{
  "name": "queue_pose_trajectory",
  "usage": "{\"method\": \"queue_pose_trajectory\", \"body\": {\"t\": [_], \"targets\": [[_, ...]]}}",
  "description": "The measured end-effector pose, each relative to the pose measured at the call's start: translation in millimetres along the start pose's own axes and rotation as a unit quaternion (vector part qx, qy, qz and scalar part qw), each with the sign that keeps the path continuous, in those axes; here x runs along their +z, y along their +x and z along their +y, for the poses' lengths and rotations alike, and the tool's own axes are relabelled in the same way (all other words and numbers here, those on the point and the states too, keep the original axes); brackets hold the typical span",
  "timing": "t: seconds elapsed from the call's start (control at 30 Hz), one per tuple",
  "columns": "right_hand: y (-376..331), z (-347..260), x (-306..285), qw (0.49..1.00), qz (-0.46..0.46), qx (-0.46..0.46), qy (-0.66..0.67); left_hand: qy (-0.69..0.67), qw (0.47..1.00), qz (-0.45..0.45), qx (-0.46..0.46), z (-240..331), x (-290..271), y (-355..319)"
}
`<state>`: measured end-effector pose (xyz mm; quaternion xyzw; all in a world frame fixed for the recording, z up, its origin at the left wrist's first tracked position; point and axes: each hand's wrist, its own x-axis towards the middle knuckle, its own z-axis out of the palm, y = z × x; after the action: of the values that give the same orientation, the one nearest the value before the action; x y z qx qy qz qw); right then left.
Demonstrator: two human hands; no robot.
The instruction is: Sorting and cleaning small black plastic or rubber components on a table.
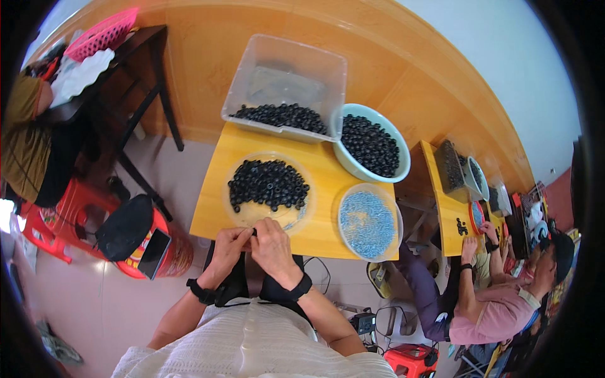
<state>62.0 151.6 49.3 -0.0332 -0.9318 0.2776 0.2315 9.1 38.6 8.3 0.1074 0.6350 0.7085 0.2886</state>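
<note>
Head view: black piece (254,232) probably between left fingers (240,235) and right fingers (268,234).

We count two bare hands: left hand (229,248), right hand (275,246). Black piece (254,232) between our fingertips: one. Black wristbands (301,287): two. On our yellow table (205,211): one clear bin (287,60), one pale-blue bowl (350,165), two round dishes (252,211). Black heaps (268,183): three, pieces too many for us to tally. Blue spread (365,236): one. Pink basket (101,36): one.
</note>
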Motion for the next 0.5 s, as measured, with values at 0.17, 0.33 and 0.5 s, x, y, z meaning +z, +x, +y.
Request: {"method": "queue_pose_trajectory", "body": {"t": [0.17, 0.33, 0.5], "targets": [[-6, 9, -5, 1.000, -0.003, 0.013, -0.007, -0.003, 1.000, 0.007, -0.001, 4, 15, 1], [-10, 13, -6, 1.000, 0.016, 0.018, 0.006, 0.012, 1.000, -0.001, 0.002, -3, 17, 6], [-3, 23, -18, 0.999, 0.038, 0.029, 0.008, -0.027, 0.998, -0.022, -0.053, 4, 18, 6]]}}
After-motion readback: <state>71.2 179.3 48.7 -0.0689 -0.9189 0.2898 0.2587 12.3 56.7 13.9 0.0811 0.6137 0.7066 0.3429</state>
